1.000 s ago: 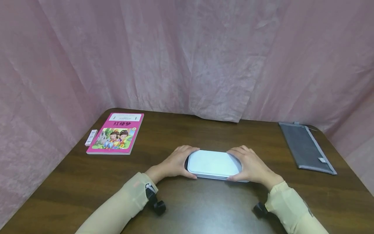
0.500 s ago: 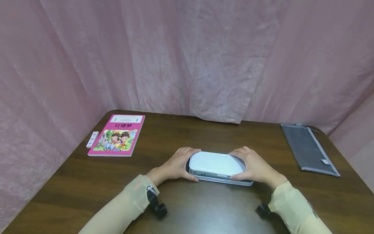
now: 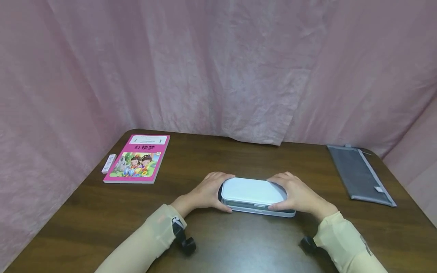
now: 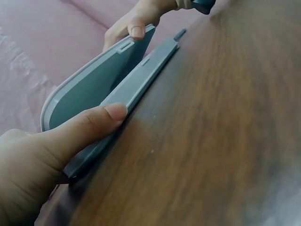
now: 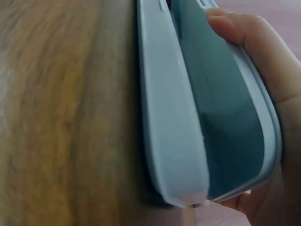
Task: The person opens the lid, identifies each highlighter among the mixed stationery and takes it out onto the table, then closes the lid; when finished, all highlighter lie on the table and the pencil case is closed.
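Observation:
On the table lies a pale, hinged pencil case (image 3: 254,190), in front of me in the head view. Its lid (image 4: 89,89) is raised at the near side, leaving a wedge-shaped gap above the base (image 5: 171,108). My left hand (image 3: 208,191) holds the case's left end, and in the left wrist view the thumb lies on the base's front wall. My right hand (image 3: 297,194) grips the lid at the right end, thumb at the front rim near the latch in the right wrist view. The contents of the case are hidden.
A pink picture-covered book (image 3: 136,161) lies at the far left, beside a small white block (image 3: 109,163). At the far right is a flat grey zip pouch (image 3: 360,174). Pink curtains (image 3: 218,68) hang behind the wooden table (image 3: 218,242).
The lid's front edge has risen from the base under my right hand, which was gripping the closed case a second ago. My left hand keeps its hold.

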`<state>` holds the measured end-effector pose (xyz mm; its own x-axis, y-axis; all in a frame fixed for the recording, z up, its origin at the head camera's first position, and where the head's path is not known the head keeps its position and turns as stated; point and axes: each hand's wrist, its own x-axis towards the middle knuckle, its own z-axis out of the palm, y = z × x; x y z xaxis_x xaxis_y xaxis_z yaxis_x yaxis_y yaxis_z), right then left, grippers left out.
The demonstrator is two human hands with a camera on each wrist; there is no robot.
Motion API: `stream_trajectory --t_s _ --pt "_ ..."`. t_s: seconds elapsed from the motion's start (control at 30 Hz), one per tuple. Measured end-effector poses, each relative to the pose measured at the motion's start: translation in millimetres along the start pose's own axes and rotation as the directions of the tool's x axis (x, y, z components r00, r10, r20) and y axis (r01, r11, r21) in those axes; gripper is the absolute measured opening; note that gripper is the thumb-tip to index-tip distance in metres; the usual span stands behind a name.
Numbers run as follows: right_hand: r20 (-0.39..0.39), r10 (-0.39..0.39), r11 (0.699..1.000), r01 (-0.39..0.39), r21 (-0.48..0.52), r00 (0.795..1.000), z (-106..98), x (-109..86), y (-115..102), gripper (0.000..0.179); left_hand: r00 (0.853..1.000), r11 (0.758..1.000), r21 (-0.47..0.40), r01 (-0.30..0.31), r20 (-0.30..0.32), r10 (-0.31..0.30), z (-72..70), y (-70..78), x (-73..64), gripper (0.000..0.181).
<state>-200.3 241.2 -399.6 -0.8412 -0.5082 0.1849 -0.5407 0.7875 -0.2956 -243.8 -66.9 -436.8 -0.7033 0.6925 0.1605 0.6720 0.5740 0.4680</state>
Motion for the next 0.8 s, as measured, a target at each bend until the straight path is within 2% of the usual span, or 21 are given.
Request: stream_trajectory --t_s 0.2,0.3,0.57,0.8 --pt "0.038 0.039 0.999 -0.039 -0.006 0.999 -3 -6.9 -3 0.079 0.999 1.0 0.0 0.004 0.052 -0.004 1.2 -0.6 0.3 0.106" --pt "0.024 0.034 0.999 -0.034 0.001 0.999 -4 -8.7 -6 0.075 0.998 1.0 -0.005 0.017 0.068 -0.017 0.1 -1.6 -1.3 0.111" --pt "-0.092 -0.014 0.999 0.01 -0.046 0.996 -12 -11.8 -19 0.064 0.997 0.999 -0.004 0.044 0.067 -0.043 -7.5 -2.7 -3.3 0.113" --pt "-0.209 -0.066 0.993 0.043 -0.112 0.976 -20 -12.5 -27 0.053 0.997 0.998 -0.017 0.068 0.024 -0.068 -16.4 -1.3 -8.3 0.109"
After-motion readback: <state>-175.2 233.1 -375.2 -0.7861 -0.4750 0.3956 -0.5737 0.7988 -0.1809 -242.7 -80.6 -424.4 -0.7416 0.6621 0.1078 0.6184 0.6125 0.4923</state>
